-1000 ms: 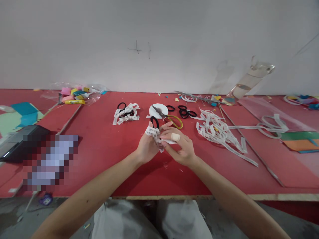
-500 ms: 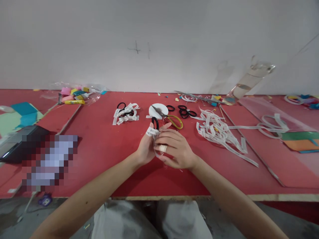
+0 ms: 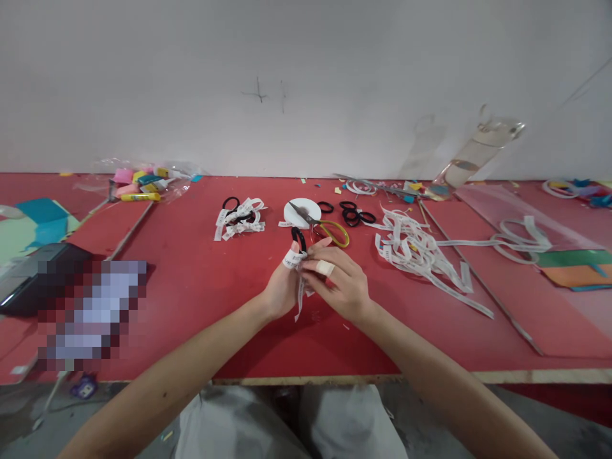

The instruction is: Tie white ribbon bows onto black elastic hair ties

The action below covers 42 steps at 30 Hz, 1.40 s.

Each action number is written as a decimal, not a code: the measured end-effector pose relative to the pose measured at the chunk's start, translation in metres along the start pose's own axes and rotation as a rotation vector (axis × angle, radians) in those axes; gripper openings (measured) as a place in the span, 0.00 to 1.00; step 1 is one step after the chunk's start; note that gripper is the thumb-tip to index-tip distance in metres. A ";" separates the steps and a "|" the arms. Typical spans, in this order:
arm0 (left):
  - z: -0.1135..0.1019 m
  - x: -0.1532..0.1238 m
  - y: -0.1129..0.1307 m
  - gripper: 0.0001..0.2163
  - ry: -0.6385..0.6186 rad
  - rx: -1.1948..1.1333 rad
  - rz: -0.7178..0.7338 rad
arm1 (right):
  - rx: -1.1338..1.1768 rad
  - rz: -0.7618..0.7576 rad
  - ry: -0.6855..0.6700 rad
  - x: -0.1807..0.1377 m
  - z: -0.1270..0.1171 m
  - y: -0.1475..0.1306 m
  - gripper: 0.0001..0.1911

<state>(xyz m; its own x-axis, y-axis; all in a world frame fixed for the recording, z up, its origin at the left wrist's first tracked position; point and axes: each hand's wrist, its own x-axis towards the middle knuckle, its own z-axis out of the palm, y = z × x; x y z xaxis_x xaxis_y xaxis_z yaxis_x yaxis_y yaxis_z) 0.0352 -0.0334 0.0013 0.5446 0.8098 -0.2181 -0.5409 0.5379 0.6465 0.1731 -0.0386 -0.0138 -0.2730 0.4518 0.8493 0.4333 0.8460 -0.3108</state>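
Observation:
My left hand [image 3: 280, 290] pinches a black hair tie [image 3: 299, 237] with a white printed label strip [image 3: 299, 299] wrapped on it; the strip's loose end hangs down. My right hand [image 3: 340, 287], with a bandage on one finger, closes its fingers on the same label strip right beside the left hand. Both hands are held just above the red table [image 3: 191, 287], in front of the scissors [image 3: 319, 224] with yellow handles.
A pile of labelled hair ties [image 3: 240, 217] lies at the back left, a white tape roll [image 3: 303, 210] and loose black hair ties [image 3: 354, 214] behind the hands. A heap of white label strips [image 3: 415, 250] sits at right. A bag of coloured items [image 3: 143, 180] is far left.
My right hand slid over the strip and back, winding it round the hair tie. The strip's loose end now hangs down below the hands.

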 end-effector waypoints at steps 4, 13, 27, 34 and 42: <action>-0.002 0.003 -0.001 0.28 0.009 0.035 0.015 | -0.001 0.078 -0.033 0.000 0.000 0.001 0.14; 0.003 0.004 0.007 0.25 0.084 0.023 -0.023 | 0.058 0.153 -0.088 -0.002 0.002 0.002 0.17; -0.007 0.009 0.000 0.25 0.033 0.020 0.061 | -0.027 0.196 -0.053 -0.003 0.007 -0.003 0.15; -0.006 0.004 0.003 0.25 0.004 0.060 0.077 | -0.252 0.002 -0.063 -0.004 0.007 0.002 0.10; -0.002 0.002 0.000 0.28 -0.053 0.120 0.059 | -0.292 -0.047 -0.076 0.001 0.003 0.000 0.08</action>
<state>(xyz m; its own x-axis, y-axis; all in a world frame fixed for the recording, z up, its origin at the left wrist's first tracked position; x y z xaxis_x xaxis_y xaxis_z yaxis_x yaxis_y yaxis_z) 0.0350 -0.0309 -0.0003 0.5491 0.8238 -0.1406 -0.4939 0.4556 0.7406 0.1700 -0.0376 -0.0145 -0.3576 0.4429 0.8222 0.6439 0.7546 -0.1265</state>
